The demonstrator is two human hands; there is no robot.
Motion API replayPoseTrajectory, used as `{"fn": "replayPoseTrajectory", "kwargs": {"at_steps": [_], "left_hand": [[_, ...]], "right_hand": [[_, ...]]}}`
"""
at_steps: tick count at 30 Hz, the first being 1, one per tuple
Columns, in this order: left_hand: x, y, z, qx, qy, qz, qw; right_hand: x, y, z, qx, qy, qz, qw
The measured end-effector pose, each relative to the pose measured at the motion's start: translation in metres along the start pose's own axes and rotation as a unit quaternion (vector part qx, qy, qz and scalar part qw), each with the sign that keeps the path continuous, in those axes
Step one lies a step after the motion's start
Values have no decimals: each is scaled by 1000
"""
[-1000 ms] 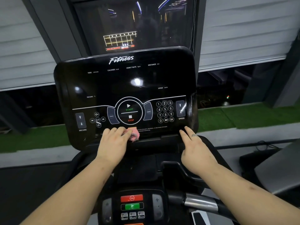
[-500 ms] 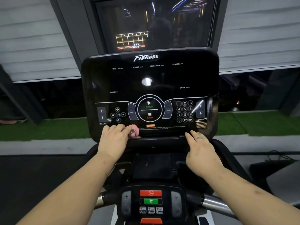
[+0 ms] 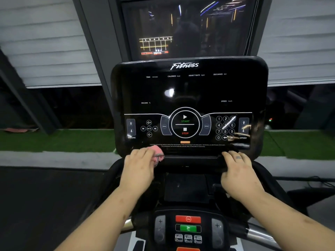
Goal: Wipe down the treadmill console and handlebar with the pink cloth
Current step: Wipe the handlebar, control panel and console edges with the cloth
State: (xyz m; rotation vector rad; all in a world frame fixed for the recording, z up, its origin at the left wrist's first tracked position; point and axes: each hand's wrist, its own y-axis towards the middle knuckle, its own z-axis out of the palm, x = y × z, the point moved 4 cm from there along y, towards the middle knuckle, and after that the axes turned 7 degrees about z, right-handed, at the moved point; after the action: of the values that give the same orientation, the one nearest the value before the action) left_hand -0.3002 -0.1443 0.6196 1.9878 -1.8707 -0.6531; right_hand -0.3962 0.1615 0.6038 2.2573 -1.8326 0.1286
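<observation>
The left hand [image 3: 139, 167] sits near the lower left corner of the console [image 3: 188, 91]. Its fingers curl round the pink cloth [image 3: 158, 153] and press it to the bottom edge just under the warning text. The cloth pokes out past the fingertips toward the middle. A long run of dark ledge lies between the 2 hands. The right hand [image 3: 239, 171] rests flat on that ledge near the lower right corner, fingers straight. The handlebar [image 3: 259, 235] shows low at right, apart from both hands.
</observation>
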Motion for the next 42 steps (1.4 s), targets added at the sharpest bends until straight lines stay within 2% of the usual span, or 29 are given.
{"fn": "replayPoseTrajectory", "kwargs": {"at_steps": [4, 19, 29, 36, 42], "left_hand": [[-13, 9, 9, -1, 58, 46, 997], [-59, 14, 31, -10, 42, 24, 999], [-138, 32, 53, -4, 16, 58, 998], [-181, 41, 58, 52, 11, 72, 996], [-155, 42, 47, 83, 37, 105, 990]], "right_hand": [[-2, 0, 2, 0, -3, 4, 1000], [15, -11, -9, 24, -48, 28, 998], [11, -12, -15, 48, -38, 18, 998], [8, -11, -16, 55, -27, 18, 998], [5, -11, -16, 53, -47, 23, 997]]}}
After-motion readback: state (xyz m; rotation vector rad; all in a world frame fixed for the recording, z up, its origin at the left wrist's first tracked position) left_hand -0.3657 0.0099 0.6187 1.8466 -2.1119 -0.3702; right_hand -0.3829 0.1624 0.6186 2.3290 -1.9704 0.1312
